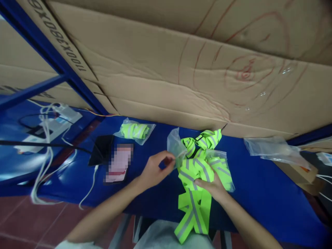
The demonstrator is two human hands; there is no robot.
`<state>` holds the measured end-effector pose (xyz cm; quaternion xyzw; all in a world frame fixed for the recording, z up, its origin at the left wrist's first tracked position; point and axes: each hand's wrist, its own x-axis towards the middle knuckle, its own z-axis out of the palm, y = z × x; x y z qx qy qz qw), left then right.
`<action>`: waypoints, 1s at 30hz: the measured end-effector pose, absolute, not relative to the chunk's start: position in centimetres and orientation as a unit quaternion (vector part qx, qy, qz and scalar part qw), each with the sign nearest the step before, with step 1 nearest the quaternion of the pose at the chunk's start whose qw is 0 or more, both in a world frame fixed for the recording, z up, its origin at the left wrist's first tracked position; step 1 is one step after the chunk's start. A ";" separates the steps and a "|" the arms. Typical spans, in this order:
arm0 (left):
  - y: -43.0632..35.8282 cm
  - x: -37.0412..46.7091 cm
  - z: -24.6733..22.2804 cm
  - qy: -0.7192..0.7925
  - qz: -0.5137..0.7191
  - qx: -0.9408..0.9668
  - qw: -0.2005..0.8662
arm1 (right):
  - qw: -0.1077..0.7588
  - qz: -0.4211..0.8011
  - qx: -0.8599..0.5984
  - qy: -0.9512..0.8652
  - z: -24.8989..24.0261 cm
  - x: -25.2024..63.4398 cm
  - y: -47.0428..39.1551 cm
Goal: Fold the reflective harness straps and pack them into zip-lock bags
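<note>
My left hand [158, 169] pinches the edge of a clear plastic bag [174, 142] that stands up over the blue table. Close beside it, my right hand [214, 186] grips a bunched neon yellow reflective strap [195, 171] with grey stripes. Loose ends of this strap hang down over the table's front edge. Behind it lies another rolled reflective strap [210, 138] with a black part. A bagged reflective strap [221, 171] lies just right of the bunch, partly behind my right hand.
Another bagged strap [135, 131] lies at the back left. A phone [120, 162], a black device [101, 149] and white cables [45, 138] are on the left. Clear bags [275, 148] lie at the right by a cardboard box [298, 174]. Cardboard sheets [155, 62] wall the back.
</note>
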<state>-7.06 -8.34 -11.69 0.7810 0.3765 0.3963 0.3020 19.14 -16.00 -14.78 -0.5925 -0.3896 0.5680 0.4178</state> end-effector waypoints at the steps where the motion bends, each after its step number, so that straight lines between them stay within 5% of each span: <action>1: -8.8 -6.7 -11.8 0.366 0.398 0.781 0.315 | 0.420 0.598 -0.562 -0.389 -14.8 19.0 -16.1; 30: -8.5 -4.8 -13.6 0.376 0.385 0.734 0.414 | 0.543 0.576 -0.493 -0.362 -16.2 17.0 -15.7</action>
